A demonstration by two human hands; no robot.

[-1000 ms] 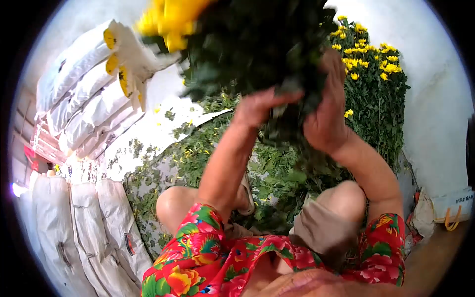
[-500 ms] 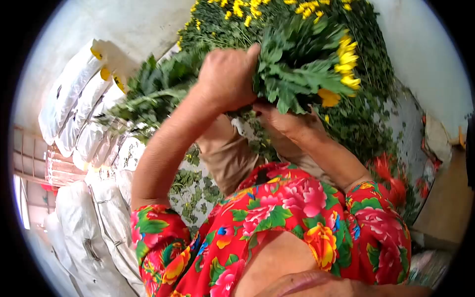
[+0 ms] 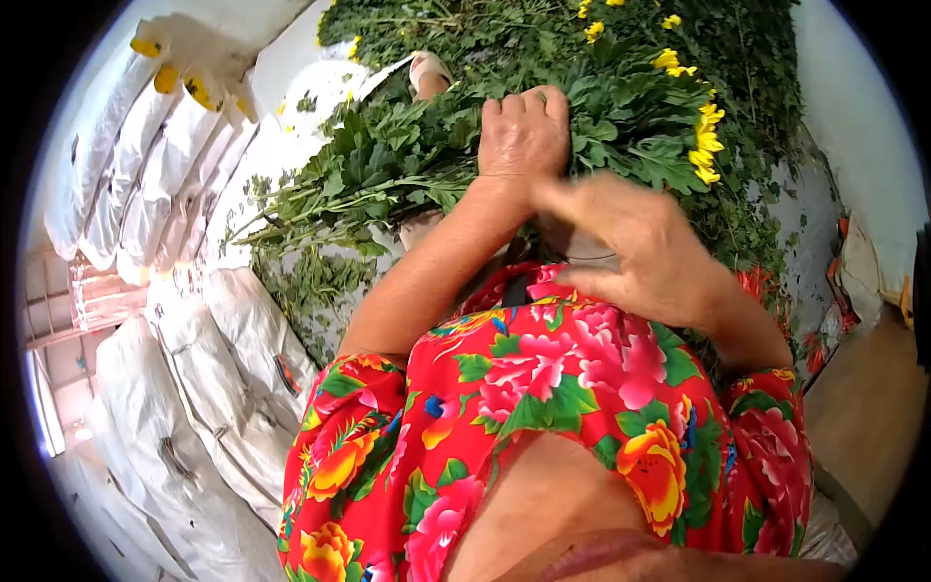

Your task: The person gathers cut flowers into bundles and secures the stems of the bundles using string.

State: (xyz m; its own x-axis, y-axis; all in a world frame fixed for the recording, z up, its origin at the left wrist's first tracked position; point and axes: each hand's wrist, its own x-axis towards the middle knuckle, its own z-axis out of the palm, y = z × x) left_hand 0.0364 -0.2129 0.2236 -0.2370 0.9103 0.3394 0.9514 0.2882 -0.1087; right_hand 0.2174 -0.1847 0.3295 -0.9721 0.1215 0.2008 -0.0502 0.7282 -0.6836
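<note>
A bunch of yellow chrysanthemums lies across my lap, with flower heads at the right and long leafy stems reaching left. My left hand is closed over the middle of the bunch, its fingertips partly hidden in the leaves. Closer to my chest, my right hand is raised off the flowers, slightly blurred. Thumb and fingers are apart there, and I see nothing between them. Its fingertips come near my left wrist in the view.
A large heap of cut stems spreads beyond my lap. White wrapped bundles lean at the left, with more wrapped flower bundles behind. Loose leaves litter the floor. Brown cardboard stands at the right.
The bunch has come down from a raised, tilted hold to lie across my lap. My right hand has let go underneath and pulled back toward my chest.
</note>
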